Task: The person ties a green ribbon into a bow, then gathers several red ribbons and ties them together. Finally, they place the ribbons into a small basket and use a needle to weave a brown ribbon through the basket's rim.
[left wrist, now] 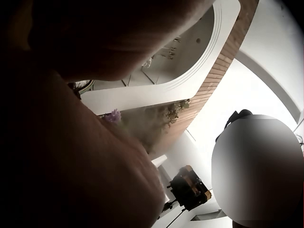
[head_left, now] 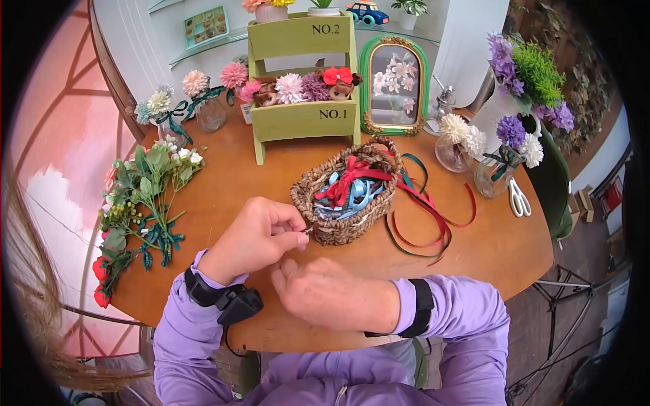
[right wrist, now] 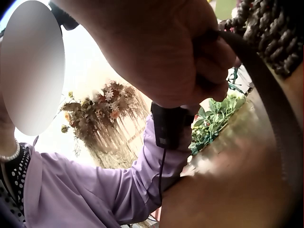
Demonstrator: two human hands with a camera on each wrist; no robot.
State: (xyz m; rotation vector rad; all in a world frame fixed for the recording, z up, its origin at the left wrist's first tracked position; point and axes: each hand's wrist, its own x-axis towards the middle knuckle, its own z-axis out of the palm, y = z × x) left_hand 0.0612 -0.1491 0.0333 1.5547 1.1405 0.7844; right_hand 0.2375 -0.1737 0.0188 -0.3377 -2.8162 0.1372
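Note:
My left hand (head_left: 261, 233) is beside the near left end of the woven basket (head_left: 342, 233), thumb and index finger pinching a small dark bit (head_left: 309, 231) whose kind I cannot tell. Just right of it and nearer the body, my right hand (head_left: 332, 291) has its fingers curled in. A dark ribbon-like strip (right wrist: 266, 80) runs from these curled fingers down across the right wrist view. Light blue ribbons (head_left: 365, 193) and a red ribbon bow (head_left: 352, 177) fill the basket. In the left wrist view the hand is dark and its fingertips are hidden.
Red and dark green ribbon tails (head_left: 440, 227) trail right of the basket. White-handled scissors (head_left: 519, 199) lie at the right edge. Artificial flowers (head_left: 145, 183) spread on the left. Behind stand a green two-tier rack (head_left: 305, 125), a green frame (head_left: 366, 88) and glass vases (head_left: 489, 179).

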